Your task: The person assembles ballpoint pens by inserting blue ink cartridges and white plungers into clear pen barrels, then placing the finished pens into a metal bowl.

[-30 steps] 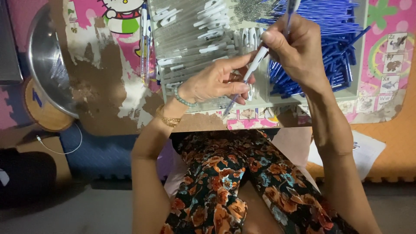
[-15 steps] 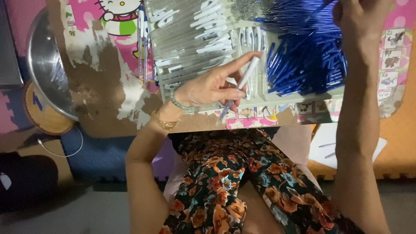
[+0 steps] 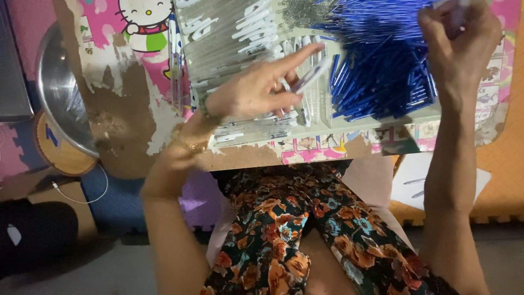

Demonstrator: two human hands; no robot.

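Observation:
My left hand (image 3: pixel 256 93) pinches a clear pen barrel with a white tip (image 3: pixel 312 75) between its fingers, index finger stretched out, above a tray of clear barrels and white caps (image 3: pixel 218 38). My right hand (image 3: pixel 458 49) is raised at the top right over a heap of thin blue pen pieces (image 3: pixel 376 76). Its fingers are curled shut, and a blurred bluish piece seems pinched in them at the frame's top edge. Both heaps lie on a low table with a worn cartoon top (image 3: pixel 125 104).
A steel bowl (image 3: pixel 54 93) leans at the table's left over a round wooden disc (image 3: pixel 63 155). A white cable (image 3: pixel 82 194) lies on the floor mats. A sheet of paper with pens (image 3: pixel 420 183) sits by my right knee. My legs are under the table.
My hands have come apart. The right hand went up and right to the blue heap. The left hand kept the clear barrel and rose slightly.

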